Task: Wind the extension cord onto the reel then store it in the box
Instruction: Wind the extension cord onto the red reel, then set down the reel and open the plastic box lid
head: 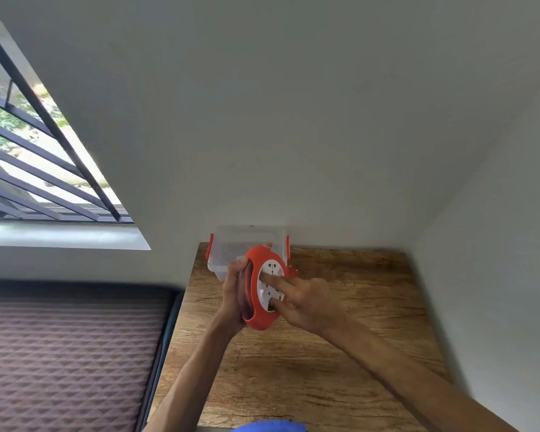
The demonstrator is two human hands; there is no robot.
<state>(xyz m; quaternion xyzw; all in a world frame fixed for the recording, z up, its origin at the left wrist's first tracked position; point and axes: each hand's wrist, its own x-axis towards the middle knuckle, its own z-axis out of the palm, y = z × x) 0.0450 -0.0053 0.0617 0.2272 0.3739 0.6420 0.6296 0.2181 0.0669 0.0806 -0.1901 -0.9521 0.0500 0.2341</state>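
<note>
At the far left a barred window (41, 141) lets in daylight, and below it lies a brown quilted mattress (66, 353) just beside the wooden table (340, 353). The table stands in a corner against a pale wall (293, 104).

The left hand (234, 291) curls its fingers around the back edge of the red extension cord reel (259, 319), gripping it and holding it up above the tabletop, tilted so its white socket face (270, 283) turns toward the right. The reel's rim is red; dark turns of cord show in the groove between its 2 flanges, though blur hides how much is wound.

The right hand (306, 299) rests on the socket face with its fingers spread: 1 finger lies straight across the upper part of the white disc, and another touches its lower part.

Behind the reel, at the table's back edge against the wall, sits a clear plastic storage box (228, 254) with red latches (210, 246). The reel overlaps the box's front right part in view. A blue shape (268, 427) shows at the bottom edge.
</note>
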